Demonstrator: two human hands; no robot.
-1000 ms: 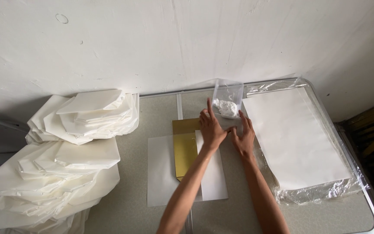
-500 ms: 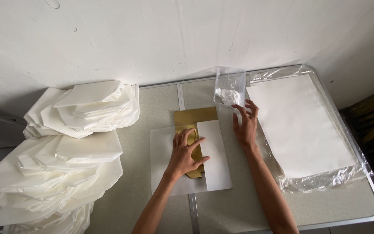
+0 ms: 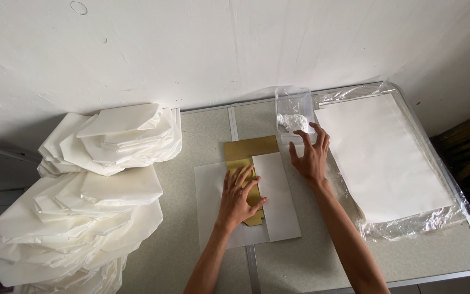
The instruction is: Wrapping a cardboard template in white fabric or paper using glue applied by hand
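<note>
We look down on a pale speckled folding table (image 3: 191, 239) set against a white wall (image 3: 218, 49). Near its middle lies a white sheet of paper (image 3: 208, 207), and on it a gold card (image 3: 248, 152) whose far edge sticks out beyond the paper toward the wall. A white folded flap (image 3: 278, 196) covers the right part of the gold card.

Our left hand (image 3: 237, 198) lies flat, palm down, on the gold card where it meets the flap, fingers spread and pressing rather than gripping; it clasps nothing. Our right hand (image 3: 311, 155) hovers with fingers splayed and loose, also holding nothing, its fingertips just at the near edge of a small clear plastic container (image 3: 294, 106) that holds a lump of something white (what the white stuff is, we cannot tell). Whether the fingertips actually touch the container is not plain.

To the right of the container, a thick stack of white sheets (image 3: 382, 158) lies on crinkled clear plastic wrap (image 3: 420, 223), reaching near the table's right rim. On the left, partly on the table and partly beyond its edge, rise two heaps of folded white paper pieces (image 3: 115, 136), the nearer heap (image 3: 72, 223) larger and spilling toward us.
</note>
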